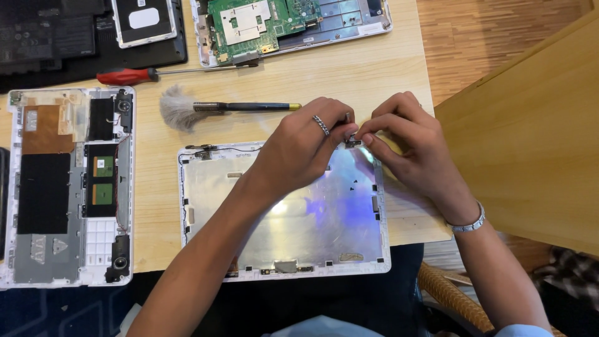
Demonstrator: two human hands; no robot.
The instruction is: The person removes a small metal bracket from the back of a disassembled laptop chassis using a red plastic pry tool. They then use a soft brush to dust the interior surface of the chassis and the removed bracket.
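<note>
Left of the hands I see a soft grey dusting brush (206,108) on the worktop (374,68), a red-handled screwdriver (150,75) beyond it, 1 green circuit board (262,22) further up, and an opened white laptop base (68,187) far left.

from my remote seat i see a pale wooden worktop (380,75). right of the fingers, a parquet floor (486,37) in warm brown and a slanted light-wood panel (536,150). below them, a wicker chair edge (446,293). soft, even light.
</note>
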